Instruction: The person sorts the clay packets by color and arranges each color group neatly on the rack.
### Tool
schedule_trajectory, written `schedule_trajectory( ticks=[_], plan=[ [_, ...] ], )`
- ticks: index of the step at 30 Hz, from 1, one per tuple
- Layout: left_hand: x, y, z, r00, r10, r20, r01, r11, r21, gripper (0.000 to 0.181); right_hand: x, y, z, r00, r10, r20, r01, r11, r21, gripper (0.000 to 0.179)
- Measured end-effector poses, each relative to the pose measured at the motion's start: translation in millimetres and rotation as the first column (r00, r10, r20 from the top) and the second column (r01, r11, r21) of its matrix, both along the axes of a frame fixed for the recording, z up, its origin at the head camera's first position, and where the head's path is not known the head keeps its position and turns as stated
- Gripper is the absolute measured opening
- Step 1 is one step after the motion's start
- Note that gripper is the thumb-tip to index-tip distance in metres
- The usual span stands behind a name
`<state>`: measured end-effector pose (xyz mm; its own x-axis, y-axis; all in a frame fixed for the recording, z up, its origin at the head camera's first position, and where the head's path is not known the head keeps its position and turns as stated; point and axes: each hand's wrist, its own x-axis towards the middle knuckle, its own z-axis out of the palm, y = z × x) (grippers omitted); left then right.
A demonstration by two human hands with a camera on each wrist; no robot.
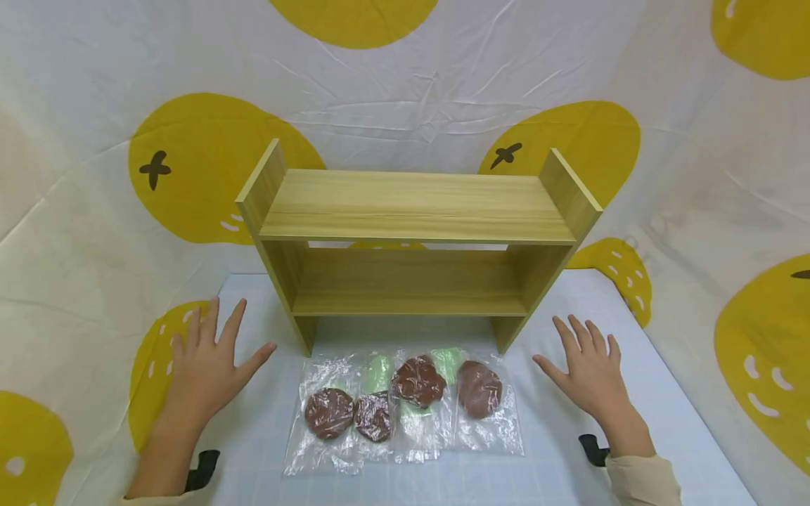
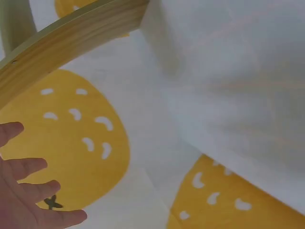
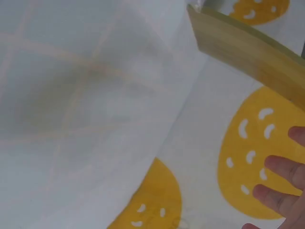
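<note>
In the head view my left hand [image 1: 205, 365] is held over the left side of the table, fingers spread and holding nothing. My right hand [image 1: 590, 369] hovers on the right side, its fingers also spread with nothing in them. Between the hands lie several clear plastic bags with brown pieces inside: a round one [image 1: 329, 413] at the left, a squarish one [image 1: 373, 416], a flower-shaped one [image 1: 419, 381] and an oval one [image 1: 479, 388] at the right. Pale green patches [image 1: 380, 372] show among the bags. Both wrist views catch spread fingers near the shelf's side panels.
Behind the bags stands a light wooden shelf [image 1: 405, 281] with two boards and raised side panels. The table [image 1: 253, 450] has a pale checked cover. A white cloth [image 1: 405, 105] with large yellow fruit prints hangs around the back and sides.
</note>
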<state>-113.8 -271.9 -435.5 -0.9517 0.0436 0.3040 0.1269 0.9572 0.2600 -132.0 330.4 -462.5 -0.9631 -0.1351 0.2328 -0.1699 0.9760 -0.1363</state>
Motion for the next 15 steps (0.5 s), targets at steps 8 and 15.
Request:
schedule_trajectory(
  ticks=[8, 15],
  plan=[
    [0.7, 2.3, 34.7, 0.994, -0.041, -0.106, 0.045, 0.999, 0.029, 0.090, 4.0, -1.1, 14.0, 1.000, 0.016, -0.015, -0.016, 1.000, -0.007, 0.086],
    [-0.5, -0.5, 66.6, 0.993, -0.065, -0.096, 0.079, 0.986, 0.144, 0.088, 6.5, -5.1, 20.7, 1.000, 0.021, -0.018, -0.022, 0.999, -0.038, 0.084]
  ],
)
